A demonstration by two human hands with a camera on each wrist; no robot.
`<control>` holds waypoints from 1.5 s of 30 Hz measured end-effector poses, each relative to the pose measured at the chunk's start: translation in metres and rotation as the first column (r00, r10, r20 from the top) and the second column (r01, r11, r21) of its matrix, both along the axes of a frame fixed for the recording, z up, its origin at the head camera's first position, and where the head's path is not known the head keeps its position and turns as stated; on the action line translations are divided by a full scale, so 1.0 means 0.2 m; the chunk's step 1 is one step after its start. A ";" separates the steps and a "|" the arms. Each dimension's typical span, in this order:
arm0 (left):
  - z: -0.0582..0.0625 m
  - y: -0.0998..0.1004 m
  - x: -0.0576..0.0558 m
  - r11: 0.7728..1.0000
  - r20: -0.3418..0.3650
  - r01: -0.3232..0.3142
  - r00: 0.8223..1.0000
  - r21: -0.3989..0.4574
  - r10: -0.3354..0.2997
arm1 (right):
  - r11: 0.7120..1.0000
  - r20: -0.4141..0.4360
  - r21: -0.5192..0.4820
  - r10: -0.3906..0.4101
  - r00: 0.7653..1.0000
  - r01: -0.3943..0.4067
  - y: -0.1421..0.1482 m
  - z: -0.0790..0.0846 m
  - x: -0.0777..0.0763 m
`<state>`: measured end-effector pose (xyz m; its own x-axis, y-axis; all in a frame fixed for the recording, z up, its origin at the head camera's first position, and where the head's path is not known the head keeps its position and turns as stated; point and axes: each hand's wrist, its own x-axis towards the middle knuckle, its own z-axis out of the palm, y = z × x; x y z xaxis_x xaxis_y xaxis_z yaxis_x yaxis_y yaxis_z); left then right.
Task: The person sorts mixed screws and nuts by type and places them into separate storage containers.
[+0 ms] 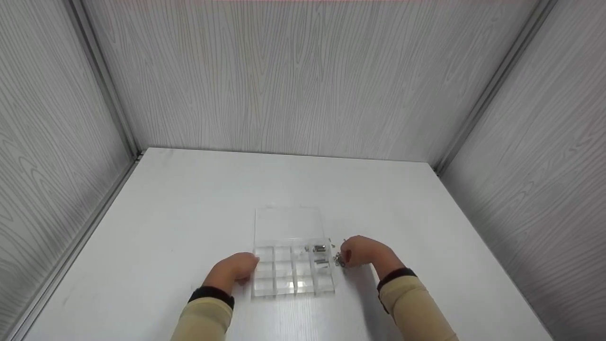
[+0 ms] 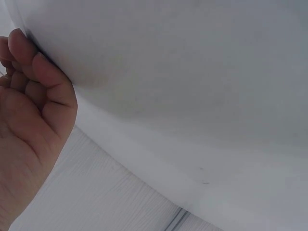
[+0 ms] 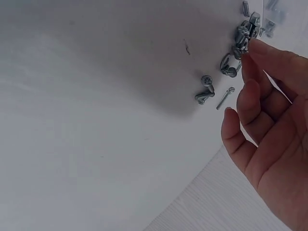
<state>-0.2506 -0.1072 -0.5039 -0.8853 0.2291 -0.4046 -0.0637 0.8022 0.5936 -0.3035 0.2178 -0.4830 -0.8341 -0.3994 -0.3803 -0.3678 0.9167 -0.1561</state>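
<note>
A clear plastic compartment box (image 1: 284, 272) lies on the table with its lid (image 1: 288, 223) folded back flat. My left hand (image 1: 235, 266) is at its left side, the thumb on the edge; in the left wrist view the fingers of the left hand (image 2: 36, 86) are curled, and the box is barely visible. Just right of the box my right hand (image 1: 362, 252) is over a small pile of metal screws (image 1: 338, 259). In the right wrist view, thumb and index finger of the right hand (image 3: 269, 110) pinch at the screws (image 3: 243, 36); the fingertips partly hide the piece between them.
Metal pieces (image 1: 320, 248) lie in the box's right-hand compartments. A few loose screws (image 3: 206, 89) are scattered beside the pile on the white table (image 1: 199, 189). Wood-grain panels (image 1: 284, 76) enclose the table at the back and both sides.
</note>
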 end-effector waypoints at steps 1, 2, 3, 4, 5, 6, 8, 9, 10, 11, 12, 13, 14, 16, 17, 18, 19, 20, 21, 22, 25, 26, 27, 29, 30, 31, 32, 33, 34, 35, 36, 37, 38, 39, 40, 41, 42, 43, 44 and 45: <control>0.00 0.00 0.00 1.000 -0.001 -0.001 1.000 0.001 0.001 | 1.000 -0.002 0.001 -0.003 1.000 0.003 0.00 -0.01 0.00; 0.00 0.00 0.00 1.000 -0.002 -0.002 1.000 0.002 0.002 | 1.000 -0.003 0.004 -0.006 1.000 0.006 0.00 -0.01 0.00; 0.00 0.00 0.00 1.000 0.001 -0.005 1.000 0.002 0.005 | 1.000 -0.005 0.009 -0.008 1.000 0.008 0.00 -0.02 0.00; 0.00 0.00 0.00 1.000 0.002 -0.006 1.000 0.001 0.006 | 1.000 -0.005 0.017 -0.010 1.000 0.010 -0.01 -0.03 0.00; 0.00 0.00 0.00 1.000 0.003 -0.007 1.000 0.000 0.007 | 1.000 -0.004 0.024 -0.012 1.000 0.012 -0.01 -0.03 0.00; 0.00 0.00 0.00 1.000 0.006 -0.010 1.000 0.000 0.010 | 1.000 -0.006 0.028 -0.011 1.000 0.012 -0.01 -0.04 0.00; 0.00 0.00 0.00 1.000 0.006 -0.006 1.000 -0.006 0.006 | 1.000 -0.010 0.030 -0.007 1.000 0.007 -0.02 -0.05 0.01; 0.00 0.00 0.00 1.000 0.003 -0.001 1.000 -0.009 0.001 | 1.000 -0.014 0.031 -0.002 1.000 0.003 -0.02 -0.05 0.01; 0.00 0.00 0.00 1.000 0.001 -0.001 1.000 -0.008 0.001 | 1.000 -0.017 0.029 0.001 1.000 -0.001 -0.02 -0.05 0.01; 0.01 0.00 0.01 1.000 0.001 0.000 1.000 -0.007 0.000 | 1.000 -0.022 0.024 0.004 1.000 -0.004 -0.02 -0.05 0.01; 0.01 0.00 0.00 1.000 0.001 0.002 1.000 -0.008 -0.002 | 1.000 -0.027 0.018 0.008 1.000 -0.007 -0.02 -0.05 0.01; 0.01 0.00 0.00 1.000 0.003 0.006 1.000 -0.008 -0.006 | 1.000 -0.027 0.009 0.009 1.000 -0.009 -0.02 -0.06 0.01; 0.01 0.00 0.00 1.000 0.007 0.007 1.000 -0.003 -0.007 | 1.000 -0.030 0.007 0.015 0.999 -0.014 -0.03 -0.06 0.01; 0.01 0.00 0.00 1.000 0.018 0.004 1.000 0.007 -0.005 | 1.000 -0.031 -0.002 0.015 0.999 -0.015 -0.03 -0.06 0.01; 0.01 0.00 0.00 1.000 0.022 0.007 1.000 0.009 -0.007 | 1.000 -0.031 -0.006 0.015 0.999 -0.015 -0.03 -0.06 0.01; 0.01 0.00 0.00 1.000 0.028 0.008 1.000 0.012 -0.008 | 1.000 -0.030 -0.009 0.014 0.999 -0.014 -0.03 -0.06 0.01; 0.01 0.00 0.00 1.000 0.031 0.007 0.999 0.017 -0.008 | 1.000 -0.033 -0.013 0.018 0.999 -0.019 -0.02 -0.06 0.01; 0.02 0.00 0.00 1.000 0.035 0.004 0.999 0.021 -0.005 | 1.000 -0.040 -0.010 0.022 0.999 -0.022 -0.02 -0.06 0.00; 0.01 0.00 0.00 1.000 0.035 0.006 0.999 0.019 -0.007 | 1.000 -0.045 -0.013 0.023 0.999 -0.024 -0.02 -0.06 0.00; 0.01 0.00 0.00 1.000 0.036 0.007 0.999 0.018 -0.007 | 0.999 -0.050 -0.020 0.024 0.998 -0.025 -0.02 -0.05 0.00; 0.01 0.01 0.00 1.000 0.037 0.007 0.999 0.015 -0.008 | 0.998 -0.071 -0.045 0.032 0.997 -0.035 -0.02 -0.03 0.00; 0.01 0.01 0.00 1.000 0.038 0.006 0.999 0.016 -0.006 | 0.998 -0.075 -0.055 0.025 0.997 -0.029 -0.02 -0.02 0.00; 0.01 0.01 0.00 1.000 0.038 0.005 0.999 0.016 -0.006 | 0.998 -0.075 -0.067 0.016 0.997 -0.021 -0.03 -0.01 0.00; 0.01 0.01 0.00 1.000 0.044 -0.003 0.999 0.025 0.001 | 0.996 -0.083 -0.084 0.001 0.997 -0.008 -0.03 0.00 0.00; 0.01 0.01 0.00 1.000 0.047 -0.007 0.999 0.030 0.005 | 0.996 -0.086 -0.088 -0.006 0.996 -0.001 -0.04 0.01 0.00; 0.01 0.01 0.00 0.999 0.046 -0.008 0.999 0.032 0.007 | 0.995 -0.084 -0.098 -0.021 0.996 0.012 -0.04 0.02 -0.01; 0.01 0.01 0.00 0.999 0.049 -0.016 0.999 0.037 0.014 | 0.995 -0.087 -0.100 -0.027 0.996 0.019 -0.05 0.02 -0.01; 0.01 0.01 0.00 0.999 0.048 -0.016 0.999 0.041 0.014 | 0.994 -0.090 -0.104 -0.034 0.995 0.024 -0.06 0.03 -0.01; 0.01 0.00 0.00 0.999 0.044 -0.013 0.999 0.043 0.012 | 0.994 -0.096 -0.106 -0.036 0.995 0.026 -0.07 0.04 -0.01; 0.01 0.00 0.00 0.999 0.038 -0.007 0.999 0.043 0.006 | 0.993 -0.106 -0.112 -0.035 0.994 0.023 -0.08 0.05 -0.01; 0.01 0.00 0.00 0.999 0.027 0.003 1.000 0.037 -0.004 | 0.993 -0.118 -0.119 -0.030 0.993 0.016 -0.09 0.05 -0.01; 0.01 0.00 0.00 0.999 0.016 0.015 1.000 0.030 -0.016 | 0.992 -0.133 -0.123 -0.019 0.991 0.003 -0.10 0.06 -0.01; 0.01 0.00 0.00 0.999 0.011 0.022 1.000 0.026 -0.023 | 0.992 -0.153 -0.124 -0.004 0.988 -0.016 -0.11 0.06 0.00; 0.01 0.00 0.00 0.999 0.005 0.032 0.999 0.019 -0.032 | 0.991 -0.172 -0.128 0.011 0.985 -0.034 -0.13 0.07 0.00; 0.01 0.00 0.00 0.999 0.000 0.041 0.999 0.010 -0.041 | 0.989 -0.189 -0.137 0.030 0.982 -0.056 -0.14 0.07 0.00; 0.01 0.00 0.00 0.999 0.001 0.038 0.999 0.010 -0.038 | 0.985 -0.207 -0.148 0.053 0.977 -0.084 -0.16 0.07 0.00; 0.01 0.00 0.00 0.999 0.002 0.038 0.999 0.006 -0.038 | 0.982 -0.222 -0.153 0.073 0.972 -0.109 -0.17 0.07 0.00; 0.00 0.00 -0.01 0.999 0.008 0.035 0.999 0.004 -0.035 | 0.980 -0.229 -0.158 0.084 0.970 -0.122 -0.19 0.08 0.00; 0.00 0.00 -0.01 1.000 0.016 0.028 0.999 0.002 -0.028 | 0.977 -0.235 -0.165 0.094 0.968 -0.135 -0.21 0.08 0.01; 0.00 0.00 -0.01 1.000 0.018 0.024 1.000 -0.001 -0.024 | 0.974 -0.241 -0.171 0.103 0.965 -0.147 -0.23 0.08 0.01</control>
<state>-0.2519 -0.1071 -0.5032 -0.8721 0.2500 -0.4206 -0.0546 0.8044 0.5915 -0.3023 0.1719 -0.4670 -0.8289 -0.5513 -0.0945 -0.5233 0.8240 -0.2170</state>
